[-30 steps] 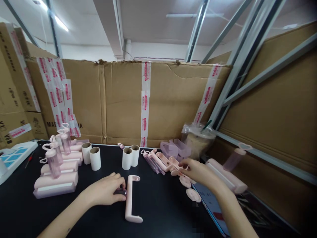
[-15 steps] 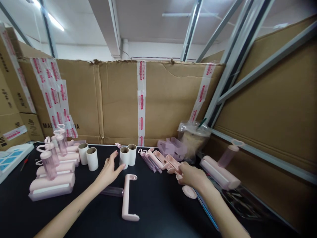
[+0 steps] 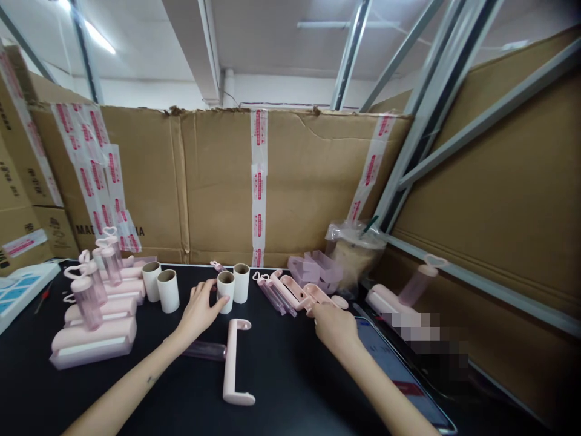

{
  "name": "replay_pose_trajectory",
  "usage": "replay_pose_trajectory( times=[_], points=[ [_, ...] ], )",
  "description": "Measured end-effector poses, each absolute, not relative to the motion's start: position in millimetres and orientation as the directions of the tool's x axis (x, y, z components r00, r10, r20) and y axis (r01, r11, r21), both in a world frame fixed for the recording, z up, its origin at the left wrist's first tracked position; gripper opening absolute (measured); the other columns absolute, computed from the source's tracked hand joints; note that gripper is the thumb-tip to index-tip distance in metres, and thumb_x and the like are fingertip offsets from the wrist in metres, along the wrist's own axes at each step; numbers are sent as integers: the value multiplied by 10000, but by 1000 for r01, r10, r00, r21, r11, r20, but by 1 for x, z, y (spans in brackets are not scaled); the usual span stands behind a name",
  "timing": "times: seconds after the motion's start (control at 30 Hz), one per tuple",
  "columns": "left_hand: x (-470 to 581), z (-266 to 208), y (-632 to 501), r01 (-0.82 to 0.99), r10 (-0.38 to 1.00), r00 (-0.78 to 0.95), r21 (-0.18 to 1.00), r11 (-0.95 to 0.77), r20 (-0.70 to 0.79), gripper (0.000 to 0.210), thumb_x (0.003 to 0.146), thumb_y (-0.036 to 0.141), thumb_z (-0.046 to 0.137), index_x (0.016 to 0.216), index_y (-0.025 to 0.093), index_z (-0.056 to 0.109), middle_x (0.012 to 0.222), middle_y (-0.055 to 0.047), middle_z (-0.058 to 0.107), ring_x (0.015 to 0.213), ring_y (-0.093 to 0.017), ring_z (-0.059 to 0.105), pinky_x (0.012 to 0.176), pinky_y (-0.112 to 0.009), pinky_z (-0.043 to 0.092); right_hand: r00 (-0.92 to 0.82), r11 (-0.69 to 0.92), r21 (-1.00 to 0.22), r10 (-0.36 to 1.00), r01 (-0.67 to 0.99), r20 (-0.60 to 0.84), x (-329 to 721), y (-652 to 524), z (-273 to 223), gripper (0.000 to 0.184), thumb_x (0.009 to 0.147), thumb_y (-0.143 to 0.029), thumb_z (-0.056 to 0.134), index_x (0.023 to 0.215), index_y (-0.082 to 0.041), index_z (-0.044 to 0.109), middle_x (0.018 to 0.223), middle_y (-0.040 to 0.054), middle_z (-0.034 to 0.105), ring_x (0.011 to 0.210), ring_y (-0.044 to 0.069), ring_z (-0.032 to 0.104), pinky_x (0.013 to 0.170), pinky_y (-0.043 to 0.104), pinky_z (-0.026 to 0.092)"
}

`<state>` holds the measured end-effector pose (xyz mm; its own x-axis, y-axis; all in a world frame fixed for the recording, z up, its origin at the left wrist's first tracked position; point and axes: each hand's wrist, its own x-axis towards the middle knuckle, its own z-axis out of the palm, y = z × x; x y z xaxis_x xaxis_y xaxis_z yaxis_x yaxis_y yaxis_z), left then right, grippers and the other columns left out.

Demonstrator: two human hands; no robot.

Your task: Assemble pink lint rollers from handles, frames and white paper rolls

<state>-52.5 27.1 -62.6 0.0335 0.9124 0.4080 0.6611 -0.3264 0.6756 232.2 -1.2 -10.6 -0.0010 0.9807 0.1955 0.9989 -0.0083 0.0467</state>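
Observation:
My left hand (image 3: 200, 310) has its thumb and fingers around a white lint-roller refill (image 3: 226, 293) with a cardboard core, which stands upright. A second white roll (image 3: 241, 283) stands just behind it. In front lie a pink U-shaped roller frame (image 3: 231, 363) and its clear purple handle (image 3: 205, 350). My right hand (image 3: 336, 330) is closed, fingertips at the near end of an open pink plastic shell (image 3: 318, 295). What it pinches is hidden. A pink oval cap (image 3: 339, 301) lies just behind that hand.
Assembled pink lint rollers (image 3: 93, 333) stand at left beside two more white rolls (image 3: 167, 292). Folded pink rollers (image 3: 275, 297), purple covers (image 3: 315, 272) and a bagged drink cup (image 3: 358, 260) lie farther back. A phone (image 3: 403, 369) is at right, before a cardboard wall (image 3: 218, 188).
My left hand has closed on the white roll and shifted it slightly toward me. My right hand has moved left, uncovering the phone. The pink cap is now behind the right hand.

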Motion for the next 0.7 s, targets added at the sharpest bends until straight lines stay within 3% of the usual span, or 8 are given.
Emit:
replay_pose_trajectory(
  times=[0.17,0.2,0.27,0.33,0.4,0.53,0.7],
  points=[
    [-54,-45,16,608,867,-18,694,-386,498,382,814,371,553,1134,210,422,1156,-92,558,1117,-253,520,929,-406,418,-65,72,-13,957,997,284,227,-6,-1,139,747,-167,580,795,-210,703,915,109,681,793,238,662,636,291,456],
    [-54,-40,10,587,853,-27,698,-409,522,398,812,368,559,1146,215,405,1166,-88,555,1118,-243,525,940,-394,416,-102,132,-75,944,988,313,224,-7,1,148,778,-212,553,819,-217,695,969,99,667,771,213,657,633,285,462],
    [-54,-30,-5,532,826,-15,704,-471,564,411,804,365,576,1145,224,396,1155,-75,565,1099,-231,547,943,-371,421,-175,316,-359,911,878,374,217,-9,4,224,846,-313,479,921,-219,668,1030,85,640,668,159,638,591,270,476],
    [-53,-23,-20,509,816,54,687,-518,576,401,798,358,589,1133,228,412,1131,-65,575,1072,-228,562,934,-357,430,-207,440,-710,895,549,395,207,-11,4,312,874,-390,447,1040,-197,627,951,76,644,544,124,597,529,264,476],
    [-50,-20,-34,531,811,162,643,-552,563,367,800,349,593,1114,231,443,1105,-59,581,1046,-226,567,915,-349,440,-227,389,-900,911,198,344,197,-16,3,365,858,-416,500,1127,-185,588,831,42,640,485,105,562,504,254,462],
    [-42,-22,-48,582,760,349,509,-635,548,333,804,326,597,1101,234,475,1071,-65,597,1003,-235,573,865,-365,463,-259,212,-967,935,-140,243,182,-23,-3,329,787,-376,645,1061,-196,630,790,8,629,549,86,557,562,233,442],
    [-37,-27,-49,604,704,416,404,-687,575,361,801,298,613,1123,220,472,1047,-61,614,950,-224,590,824,-371,477,-327,148,-979,926,-138,186,174,-25,-14,320,755,-372,690,1017,-188,672,669,-13,603,545,90,522,566,240,425]
  ],
)
